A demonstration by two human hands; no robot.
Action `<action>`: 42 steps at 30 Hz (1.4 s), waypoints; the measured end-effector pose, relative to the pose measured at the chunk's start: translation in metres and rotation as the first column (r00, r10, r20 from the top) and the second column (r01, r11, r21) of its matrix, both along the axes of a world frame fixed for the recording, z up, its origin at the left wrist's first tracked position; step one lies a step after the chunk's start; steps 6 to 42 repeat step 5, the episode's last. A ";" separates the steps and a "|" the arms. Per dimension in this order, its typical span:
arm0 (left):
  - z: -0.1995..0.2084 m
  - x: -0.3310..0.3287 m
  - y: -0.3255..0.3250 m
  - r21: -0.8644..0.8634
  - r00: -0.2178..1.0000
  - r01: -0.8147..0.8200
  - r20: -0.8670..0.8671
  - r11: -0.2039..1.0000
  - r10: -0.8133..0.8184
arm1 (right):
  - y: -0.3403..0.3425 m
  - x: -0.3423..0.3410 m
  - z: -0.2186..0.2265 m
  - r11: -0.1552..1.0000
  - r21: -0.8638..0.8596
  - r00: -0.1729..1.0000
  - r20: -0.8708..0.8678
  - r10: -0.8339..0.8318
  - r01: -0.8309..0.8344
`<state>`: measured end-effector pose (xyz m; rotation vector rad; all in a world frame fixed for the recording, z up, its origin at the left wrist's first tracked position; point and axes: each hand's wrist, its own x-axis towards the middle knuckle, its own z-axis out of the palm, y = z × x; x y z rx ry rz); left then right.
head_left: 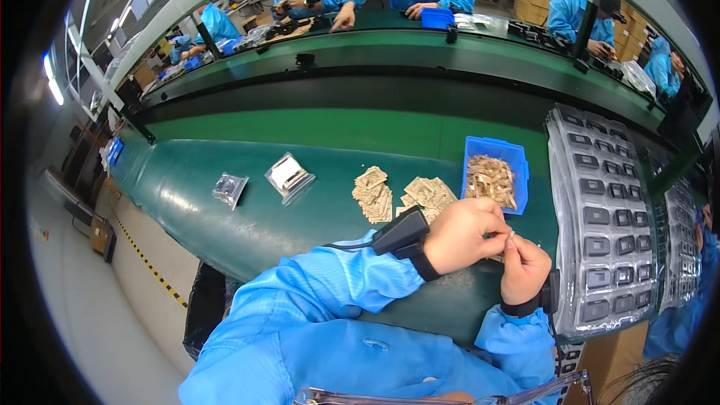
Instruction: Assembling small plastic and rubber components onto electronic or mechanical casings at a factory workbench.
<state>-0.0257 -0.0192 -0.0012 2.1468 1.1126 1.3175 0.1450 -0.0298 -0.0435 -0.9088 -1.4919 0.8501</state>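
Observation:
My left hand (463, 234) and my right hand (524, 270) meet over the green table, fingertips pinched together. Whatever sits between the fingers is too small and covered to name. Just beyond them stands a blue bin (523, 161) filled with small tan pieces (491, 178). To the left of my left hand lie two heaps of flat beige pieces: one heap (373, 195) farther left, the other heap (427, 195) partly hidden behind my wrist. A bit of something pale shows beneath my hands, mostly covered.
Clear plastic trays (600, 217) with rows of black rectangular parts stand at the right. Two clear bags (289, 178) (229, 190) of parts lie on the left of the table (187, 180). Across a dark ledge (337, 90), several people in blue work at another bench.

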 end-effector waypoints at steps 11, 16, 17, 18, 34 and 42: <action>-0.004 -0.002 0.001 0.057 1.000 -0.006 -0.020 0.998 0.007 | 0.002 0.001 -0.005 1.000 0.001 0.999 0.047 -0.010 0.010; -0.004 -0.002 0.001 0.057 1.000 -0.006 -0.020 0.998 0.007 | 0.002 0.001 -0.005 1.000 0.001 0.999 0.047 -0.010 0.010; -0.004 -0.002 0.001 0.057 1.000 -0.006 -0.020 0.998 0.007 | 0.002 0.001 -0.005 1.000 0.001 0.999 0.047 -0.010 0.010; -0.004 -0.002 0.001 0.057 1.000 -0.006 -0.020 0.998 0.007 | 0.002 0.001 -0.005 1.000 0.001 0.999 0.047 -0.010 0.010; -0.004 -0.002 0.001 0.057 1.000 -0.006 -0.020 0.998 0.007 | 0.002 0.001 -0.005 1.000 0.001 0.999 0.047 -0.010 0.010; -0.004 -0.002 0.001 0.057 1.000 -0.006 -0.020 0.998 0.007 | 0.002 0.001 -0.005 1.000 0.001 0.999 0.047 -0.010 0.010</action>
